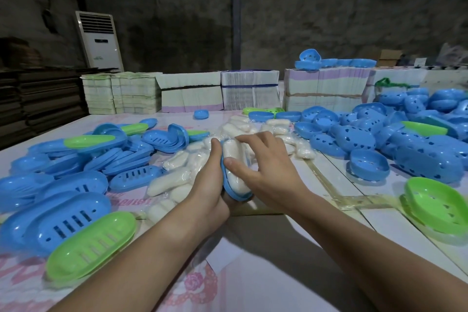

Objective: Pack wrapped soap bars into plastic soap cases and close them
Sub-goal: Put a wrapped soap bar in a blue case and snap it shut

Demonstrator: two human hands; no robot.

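Note:
My left hand holds a blue case half from below and the left, tilted up above the table. A white wrapped soap bar lies in that half. My right hand rests on the soap, thumb pressing its near side and fingers spread over its far end. Behind my hands lies a loose pile of wrapped soap bars on the table.
Slotted blue and green case halves are heaped at the left. Perforated blue halves pile up at the right, with a green one near the right edge. Bundled stacks of flat cartons line the table's far side.

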